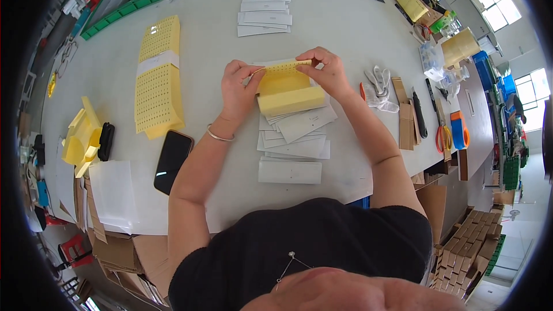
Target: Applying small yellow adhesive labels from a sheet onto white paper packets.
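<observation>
Between my hands is a yellow perforated sheet (291, 99), bent into a trough, with rows of small holes along its far edge. My left hand (239, 87) pinches its far left corner between thumb and fingers. At the far right corner, my right hand (326, 72) grips the same edge, thumb below and fingers above. Beneath and in front of the sheet lies a loose, overlapping pile of white paper slips (290, 171). Left of my hands rests a long stack of yellow perforated sheets (158, 95) with a white paper band (158, 62) around its middle.
More white slips (265, 18) lie at the far side. A black phone (173, 162), a yellow tape dispenser (82, 138) and white sheets (112, 190) are at left. Gloves (380, 89), a cutter (419, 114), scissors (443, 136) and tape rolls (459, 131) lie at right. A green tray (124, 6) stands far left.
</observation>
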